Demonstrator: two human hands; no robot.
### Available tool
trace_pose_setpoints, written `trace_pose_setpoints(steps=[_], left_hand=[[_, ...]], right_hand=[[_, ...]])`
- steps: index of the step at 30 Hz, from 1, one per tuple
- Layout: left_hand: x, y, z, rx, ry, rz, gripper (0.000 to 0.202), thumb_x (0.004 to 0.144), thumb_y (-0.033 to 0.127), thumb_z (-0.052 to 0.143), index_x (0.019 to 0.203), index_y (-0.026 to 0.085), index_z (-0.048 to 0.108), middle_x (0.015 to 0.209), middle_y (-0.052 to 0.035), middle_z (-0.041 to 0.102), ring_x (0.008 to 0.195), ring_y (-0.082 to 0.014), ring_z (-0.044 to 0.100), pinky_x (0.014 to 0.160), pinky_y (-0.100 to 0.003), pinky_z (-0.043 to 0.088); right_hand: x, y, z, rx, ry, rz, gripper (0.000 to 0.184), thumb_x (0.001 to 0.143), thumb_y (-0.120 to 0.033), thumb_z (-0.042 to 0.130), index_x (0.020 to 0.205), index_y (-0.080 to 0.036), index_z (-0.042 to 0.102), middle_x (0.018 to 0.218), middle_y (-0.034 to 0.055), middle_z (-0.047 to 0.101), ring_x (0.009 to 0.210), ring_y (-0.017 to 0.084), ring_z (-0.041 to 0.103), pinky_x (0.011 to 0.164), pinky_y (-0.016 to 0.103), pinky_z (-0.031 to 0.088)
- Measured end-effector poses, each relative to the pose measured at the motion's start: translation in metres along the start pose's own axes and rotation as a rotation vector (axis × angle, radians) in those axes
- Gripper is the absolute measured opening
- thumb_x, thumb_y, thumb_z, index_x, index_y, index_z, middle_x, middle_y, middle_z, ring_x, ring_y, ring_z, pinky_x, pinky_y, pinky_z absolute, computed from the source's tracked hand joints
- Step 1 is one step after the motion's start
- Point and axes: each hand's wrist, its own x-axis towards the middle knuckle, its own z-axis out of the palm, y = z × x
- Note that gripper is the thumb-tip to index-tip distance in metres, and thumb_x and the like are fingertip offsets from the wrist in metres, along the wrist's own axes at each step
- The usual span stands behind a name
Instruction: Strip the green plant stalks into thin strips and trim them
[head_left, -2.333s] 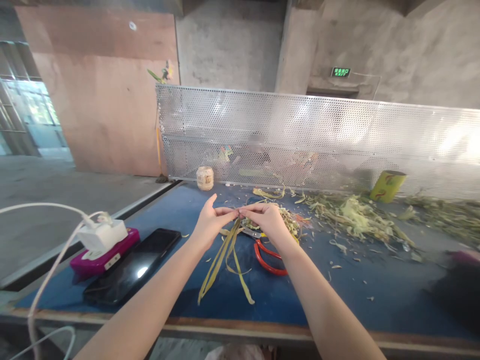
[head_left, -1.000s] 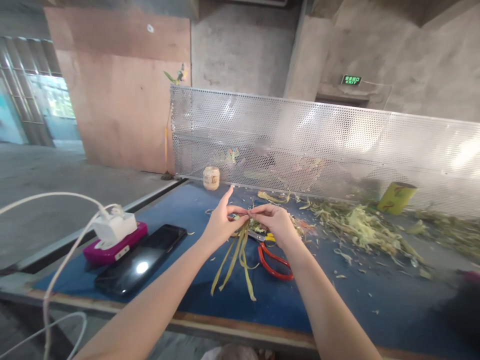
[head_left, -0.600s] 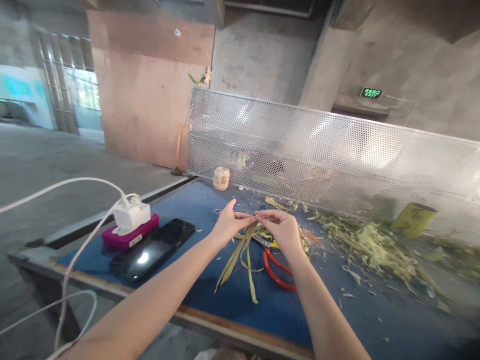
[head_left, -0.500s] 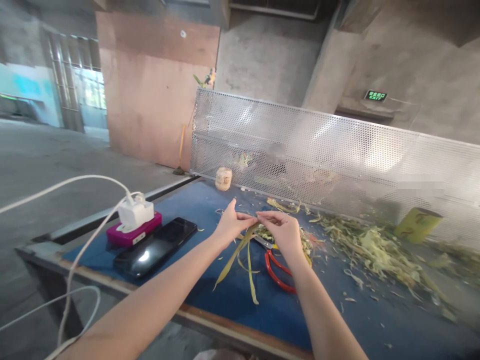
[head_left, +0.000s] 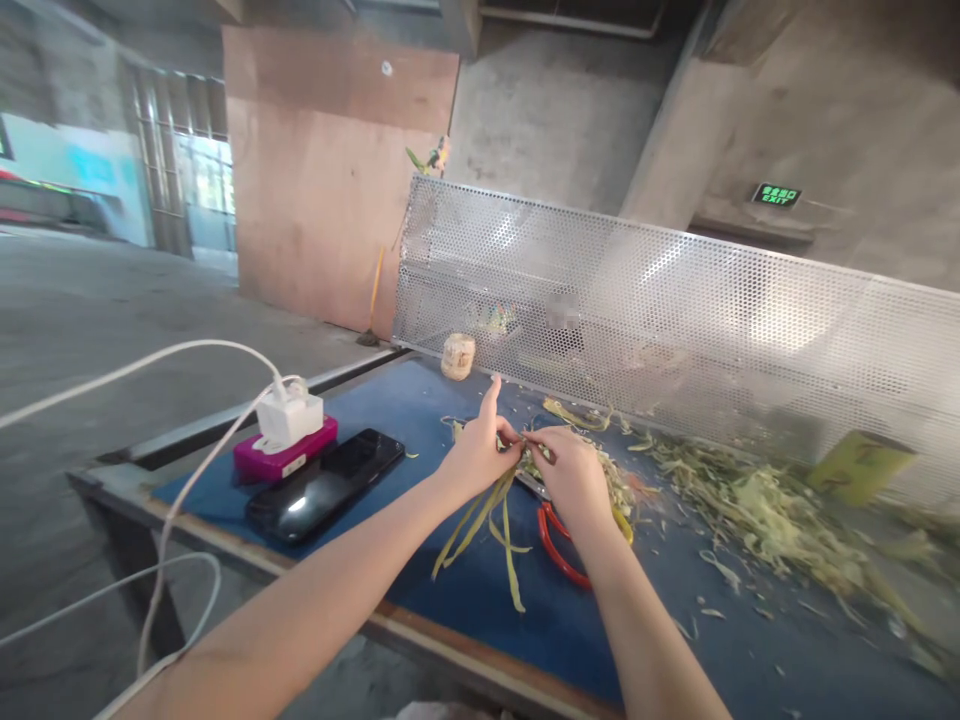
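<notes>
My left hand is closed, thumb and finger pinched on the upper end of some yellow-green plant strips, with one finger pointing up. The strips hang down in several narrow tails over the blue tabletop. Against it, my right hand pinches at the same end; its fingertips meet those of the left. Just what lies between the fingertips is too small to make out. Below my right wrist are scissors with red handles, their blades partly hidden by the hands and a heap of cut plant bits.
At left lie a black phone and a magenta power strip with a white charger and cables. A perforated metal screen closes the far side. A pale roll, shredded leaves and a yellow-green block stand near it.
The view has shifted slightly to the left. My left fingers have curled in more around the strips' end, and the tails have spread a little. Both hands stay together.
</notes>
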Motion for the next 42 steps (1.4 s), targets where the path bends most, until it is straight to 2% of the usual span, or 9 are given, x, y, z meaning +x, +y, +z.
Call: trace_pose_setpoints(steps=[4,7,10,14,21,24,31,36,42], left_hand=[[0.002,-0.002,0.002,-0.203,-0.019,-0.141,0.086,0.071,0.021,0.055,0.137,0.014,0.001,0.065,0.004,0.056,0.056,-0.0098,0.051,0.058,-0.025,0.042],[0.004,-0.004,0.002,-0.277,0.04,-0.207,0.085,0.072,0.021,0.056,0.137,0.012,0.003,0.067,0.0024,0.058,0.061,-0.0105,0.053,0.063,-0.026,0.043],[0.005,-0.004,0.002,-0.308,0.082,-0.171,0.088,0.068,0.017,0.058,0.137,0.015,0.004,0.078,-0.0014,0.061,0.069,-0.0117,0.055,0.064,-0.026,0.043],[0.006,-0.004,0.001,-0.469,-0.001,-0.114,0.089,0.068,0.012,0.059,0.138,0.018,0.005,0.093,-0.0067,0.062,0.079,-0.013,0.057,0.068,-0.026,0.044],[0.008,-0.005,-0.001,-0.644,-0.013,-0.287,0.095,0.065,0.014,0.068,0.138,0.01,0.007,0.082,-0.0079,0.068,0.07,-0.0135,0.061,0.074,-0.031,0.045],[0.007,-0.003,-0.001,-0.7,-0.005,-0.293,0.094,0.064,0.014,0.069,0.137,0.01,0.009,0.077,-0.0059,0.068,0.07,-0.0136,0.061,0.075,-0.031,0.045],[0.006,0.003,-0.003,-0.689,0.051,-0.317,0.087,0.065,0.016,0.067,0.135,0.009,0.017,0.069,-0.0022,0.065,0.061,-0.0116,0.058,0.058,-0.025,0.044],[0.007,0.003,-0.005,-0.583,0.056,-0.313,0.086,0.064,0.012,0.066,0.135,0.008,0.017,0.07,-0.0022,0.064,0.056,-0.0094,0.054,0.057,-0.025,0.043],[0.008,-0.004,-0.004,-0.531,0.098,-0.314,0.083,0.064,0.013,0.065,0.134,0.008,0.021,0.07,-0.0026,0.064,0.06,-0.0108,0.056,0.063,-0.026,0.044]], right_hand=[[-0.001,-0.005,-0.001,-0.03,0.055,-0.005,0.022,0.075,-0.016,0.047,0.08,-0.022,0.067,0.085,0.0045,0.066,0.079,0.018,0.059,0.071,0.03,0.045],[-0.001,-0.005,0.0,0.011,0.107,0.0,0.019,0.076,-0.02,0.048,0.08,-0.023,0.067,0.084,0.0031,0.066,0.074,0.016,0.059,0.066,0.028,0.045],[-0.001,-0.002,0.002,0.1,0.152,0.0,0.018,0.076,-0.024,0.05,0.079,-0.022,0.068,0.082,0.0039,0.066,0.065,0.015,0.058,0.059,0.027,0.045],[-0.001,0.001,0.006,0.233,0.22,-0.025,0.017,0.075,-0.025,0.052,0.076,-0.021,0.069,0.078,0.0053,0.066,0.065,0.015,0.058,0.057,0.027,0.045],[0.001,0.004,0.006,0.407,0.234,0.049,0.014,0.072,-0.026,0.057,0.075,-0.019,0.069,0.076,0.0058,0.063,0.073,0.017,0.057,0.062,0.029,0.045],[0.002,0.006,0.005,0.481,0.209,0.101,0.014,0.071,-0.027,0.059,0.074,-0.019,0.069,0.077,0.0058,0.063,0.074,0.016,0.057,0.062,0.028,0.046],[0.002,0.008,0.008,0.544,0.153,0.155,0.015,0.07,-0.03,0.059,0.073,-0.02,0.069,0.078,0.005,0.065,0.074,0.016,0.058,0.065,0.029,0.047],[0.001,0.008,0.009,0.487,0.15,0.087,0.014,0.071,-0.027,0.059,0.076,-0.02,0.069,0.078,0.005,0.065,0.075,0.016,0.058,0.065,0.028,0.046],[-0.001,0.004,0.007,0.335,0.157,-0.005,0.015,0.074,-0.026,0.056,0.079,-0.02,0.07,0.08,0.0053,0.065,0.072,0.015,0.058,0.061,0.027,0.045]])
